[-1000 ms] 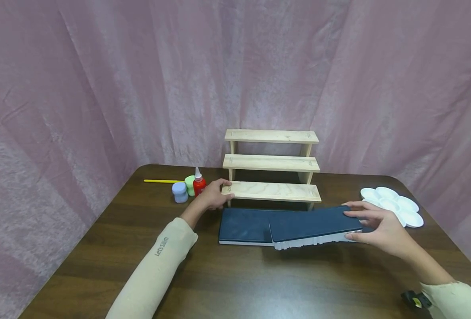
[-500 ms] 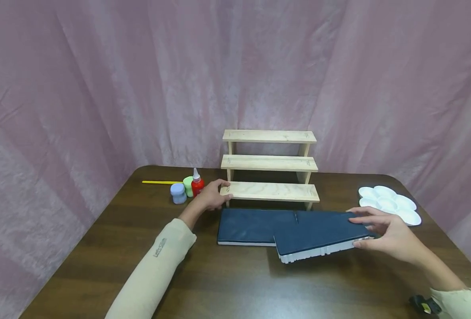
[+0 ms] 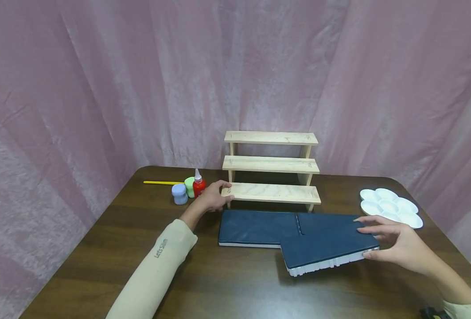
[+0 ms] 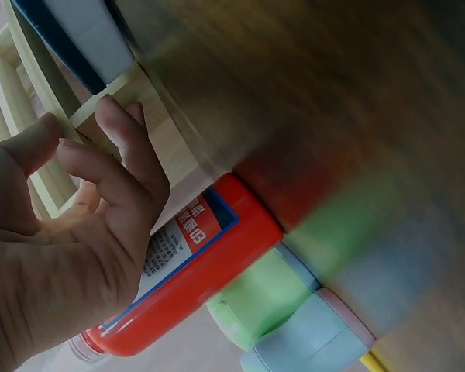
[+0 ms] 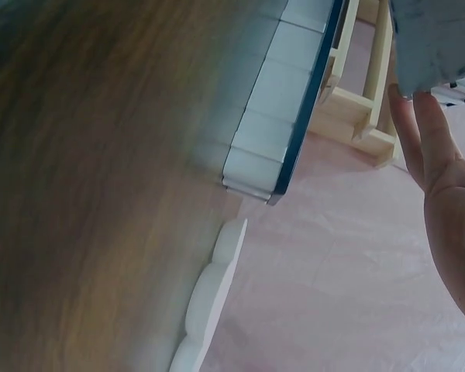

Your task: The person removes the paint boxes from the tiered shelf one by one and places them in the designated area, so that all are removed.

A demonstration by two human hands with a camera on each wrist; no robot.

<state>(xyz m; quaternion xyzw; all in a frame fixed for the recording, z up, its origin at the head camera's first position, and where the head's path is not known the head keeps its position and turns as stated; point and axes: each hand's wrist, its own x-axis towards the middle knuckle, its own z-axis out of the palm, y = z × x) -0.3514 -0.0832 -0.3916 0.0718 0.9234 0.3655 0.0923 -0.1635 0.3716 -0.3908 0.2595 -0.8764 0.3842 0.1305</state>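
My left hand (image 3: 214, 196) grips the left end of the lowest step of a three-tier wooden shelf stand (image 3: 273, 192). In the left wrist view its fingers curl at that end, beside a red bottle (image 4: 194, 267). My right hand (image 3: 398, 241) pinches the right end of a flat dark blue box (image 3: 328, 248) with a white ribbed side. This box is raised and tilted above the table, its left end nearer me. Behind and partly under it lie dark blue boxes (image 3: 259, 226) with a seam between them, in front of the stand. White block-like sides (image 5: 271, 101) show in the right wrist view.
Left of the stand are a blue jar (image 3: 179, 194), a green jar (image 3: 189, 186) and a yellow stick (image 3: 161, 182). A white flower-shaped palette (image 3: 388, 206) lies at the right. A pink curtain (image 3: 275, 66) hangs behind the brown table (image 3: 203, 283).
The right hand has drawn the held box toward me and to the right, off the boxes behind, uncovering their seam. My left hand stays at the stand.
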